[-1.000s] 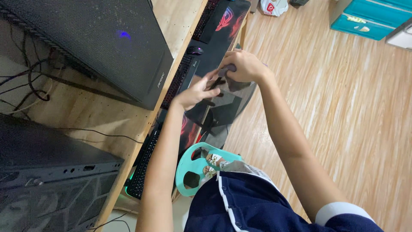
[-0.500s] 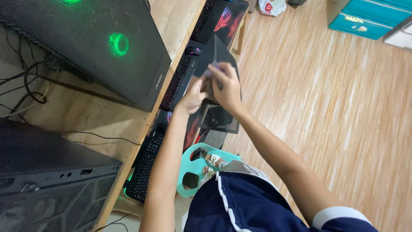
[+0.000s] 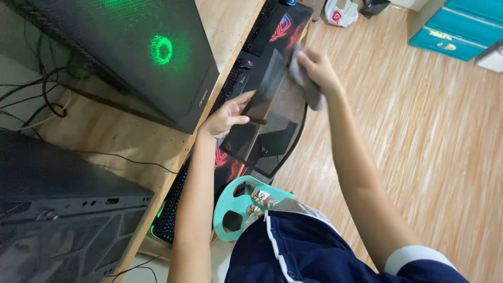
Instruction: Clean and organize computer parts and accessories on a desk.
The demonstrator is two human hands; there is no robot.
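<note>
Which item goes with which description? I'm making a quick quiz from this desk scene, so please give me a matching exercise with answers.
Things:
1. left hand
2. right hand
3. computer case
4. stool

Descriptions:
A. glows with a green ring
B. teal, beside the person's leg
C. holds the dark mesh panel at its edge
D. presses a grey cloth to the panel

Pairs: 1-C, 2-D, 3-A, 4-B

My left hand [image 3: 224, 118] grips the panel [image 3: 272, 99] at its near edge; my right hand [image 3: 317, 68] presses a cloth [image 3: 304, 84] on its far end. The computer case [image 3: 146, 57] stands left of it on the desk [image 3: 131, 141], keyboards [image 3: 222, 94] between.
</note>
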